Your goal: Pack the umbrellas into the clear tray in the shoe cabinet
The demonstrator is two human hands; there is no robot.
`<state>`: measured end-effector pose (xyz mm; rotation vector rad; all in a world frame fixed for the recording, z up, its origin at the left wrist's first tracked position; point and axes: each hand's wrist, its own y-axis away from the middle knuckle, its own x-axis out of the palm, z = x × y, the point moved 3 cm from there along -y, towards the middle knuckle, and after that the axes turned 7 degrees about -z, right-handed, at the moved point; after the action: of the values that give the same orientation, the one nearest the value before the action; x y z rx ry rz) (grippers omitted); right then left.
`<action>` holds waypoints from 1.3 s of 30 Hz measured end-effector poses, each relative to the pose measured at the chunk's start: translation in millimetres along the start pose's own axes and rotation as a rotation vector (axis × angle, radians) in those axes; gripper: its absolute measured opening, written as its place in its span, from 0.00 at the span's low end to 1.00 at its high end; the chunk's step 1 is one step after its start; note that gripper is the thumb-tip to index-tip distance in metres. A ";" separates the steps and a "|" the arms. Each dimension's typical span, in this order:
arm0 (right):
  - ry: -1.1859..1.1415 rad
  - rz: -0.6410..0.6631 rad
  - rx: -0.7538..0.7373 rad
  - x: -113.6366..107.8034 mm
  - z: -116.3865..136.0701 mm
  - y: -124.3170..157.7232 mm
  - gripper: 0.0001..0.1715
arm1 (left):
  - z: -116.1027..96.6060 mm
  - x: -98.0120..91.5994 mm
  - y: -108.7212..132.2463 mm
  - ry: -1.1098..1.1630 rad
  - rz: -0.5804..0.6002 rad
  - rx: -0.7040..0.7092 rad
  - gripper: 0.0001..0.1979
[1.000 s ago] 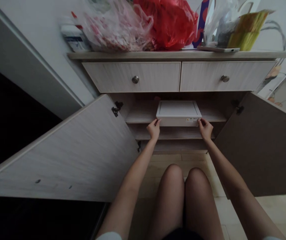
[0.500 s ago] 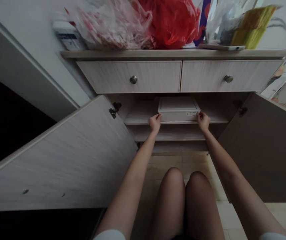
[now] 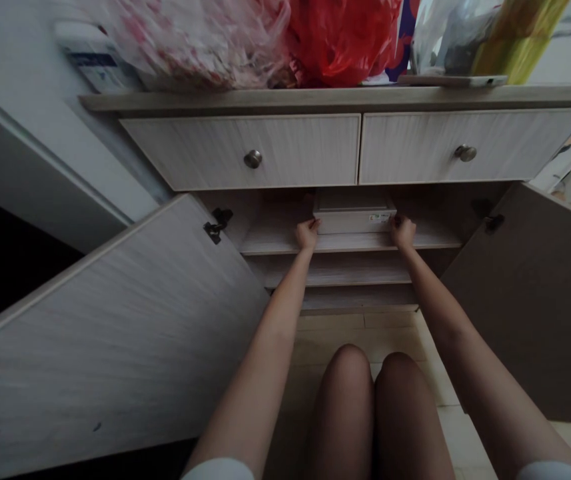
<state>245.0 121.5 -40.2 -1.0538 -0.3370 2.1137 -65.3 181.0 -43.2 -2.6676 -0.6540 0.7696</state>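
Left hand (image 3: pixel 308 234) pinching near left corner of pale box (image 3: pixel 342 223), right hand (image 3: pixel 404 233) with fingers drawn together on its near right corner, box on upper shelf (image 3: pixel 275 239), between left door (image 3: pixel 130 333) and right door (image 3: pixel 535 300).

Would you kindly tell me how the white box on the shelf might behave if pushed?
The white box probably stays stiff, given its straight edges and flat faces. It seems unlikely to roll or tip, sitting low and wide on the shelf.

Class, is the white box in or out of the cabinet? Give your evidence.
In: the white box sits on the upper shelf, shelf surface showing before it, left hand and right hand at its front corners.
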 end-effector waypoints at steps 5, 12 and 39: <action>0.054 0.003 -0.009 7.3 3.7 -10.3 0.17 | -4.6 5.5 -7.5 -0.077 0.015 0.023 0.12; 0.141 0.062 0.009 14.0 7.8 -22.0 0.17 | -8.3 11.3 -19.3 -0.172 0.059 0.066 0.13; 0.138 0.044 0.028 28.6 8.8 -44.7 0.17 | -3.4 26.2 -48.9 -0.233 0.077 0.095 0.11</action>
<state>249.4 173.7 -28.0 -1.1932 -0.2177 2.0654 -60.5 235.4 -32.6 -2.5521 -0.5559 1.1163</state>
